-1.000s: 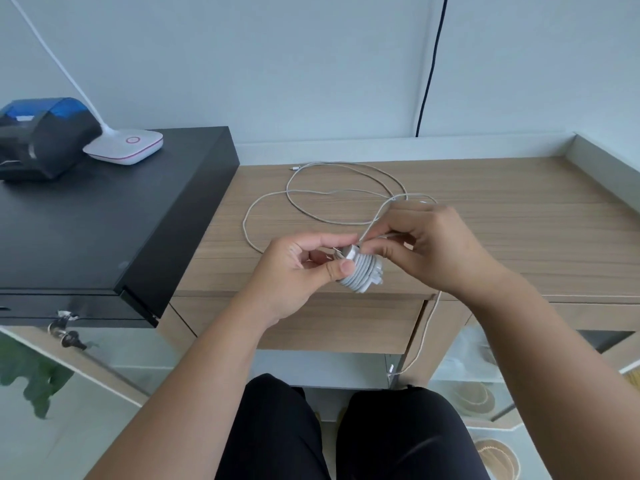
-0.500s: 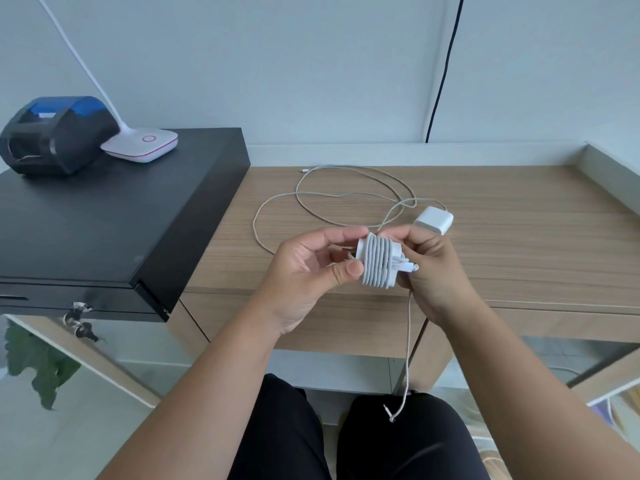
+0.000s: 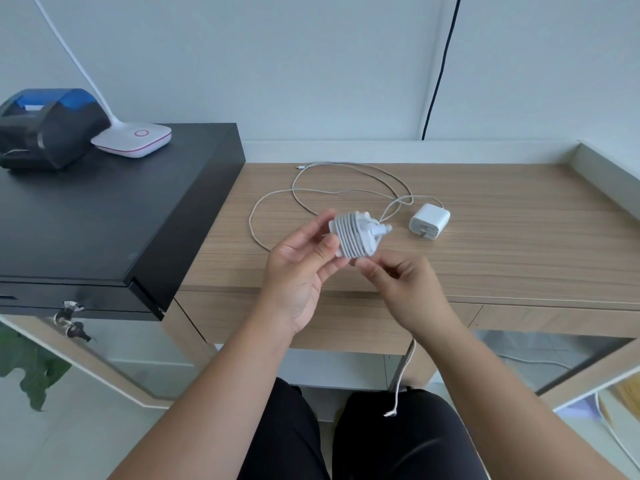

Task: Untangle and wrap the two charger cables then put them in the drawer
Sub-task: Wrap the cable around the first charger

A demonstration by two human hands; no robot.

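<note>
Fingertips of the left hand [image 3: 298,268] hide the near-left side of the wrapped charger [image 3: 355,237], a white block wound round with cable turns; thumb and fingers pinch it and hold it up above the front part of the wooden desk [image 3: 519,237]. The right hand [image 3: 405,289] sits just below and right of the bundle, fingers curled, its fingertips at the bundle's lower edge; whether they actually grip it or the cord is hard to tell. A loose cable tail [image 3: 400,382] emerges from behind the right wrist and hangs down to the lap, its upper run hidden by the hand.

Two chargers are in view: the wrapped one in the hands, and a second charger [image 3: 429,221] lying on the desk just right of it, apart from both hands. Its loose cable [image 3: 332,178] sprawls in loops toward the back of the desk, partly covered by the bundle.

One drawer front [image 3: 554,317] shows below the desk edge on the right, closed. To the left a black cabinet [image 3: 104,220] abuts the desk, carrying one printer [image 3: 45,129], cut off by the frame edge, and one white lamp base [image 3: 133,138]. Bare desk surface extends to the right, up to a raised ledge [image 3: 609,168].
</note>
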